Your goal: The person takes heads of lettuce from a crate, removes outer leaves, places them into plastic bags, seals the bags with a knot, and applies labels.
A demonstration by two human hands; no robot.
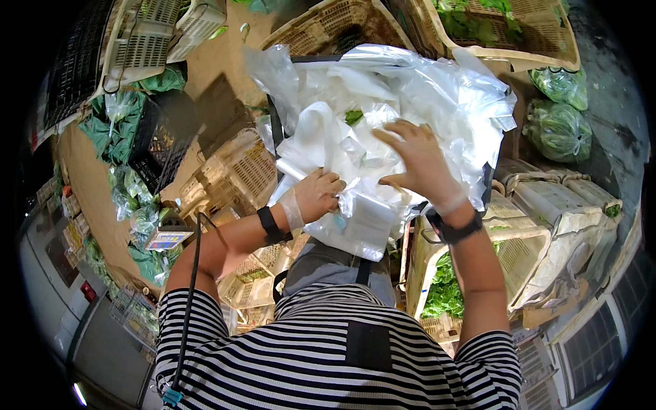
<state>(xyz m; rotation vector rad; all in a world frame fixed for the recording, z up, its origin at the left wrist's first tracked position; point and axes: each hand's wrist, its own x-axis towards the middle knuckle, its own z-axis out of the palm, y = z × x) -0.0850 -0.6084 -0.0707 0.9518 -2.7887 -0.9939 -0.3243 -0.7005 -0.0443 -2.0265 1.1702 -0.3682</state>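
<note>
A heap of clear plastic bags (435,92) covers a dark-edged container or surface in front of me. My left hand (319,197) has its fingers closed on the edge of a flat plastic bag (366,225) at the near side of the heap. My right hand (421,161) hovers over the heap with fingers spread, and I see nothing held in it. Thin translucent gloves seem to cover both hands. Between the bags lies a small green leaf (353,117). Dark bands circle both wrists.
Yellowed plastic crates (338,28) stand beyond the heap, one with leafy greens (479,23). At the right are bagged vegetables (557,130) and stacked crates (558,205). Lettuce (445,289) fills a crate beside my right arm. A weighing scale (169,233) and black crate (159,148) are leftward.
</note>
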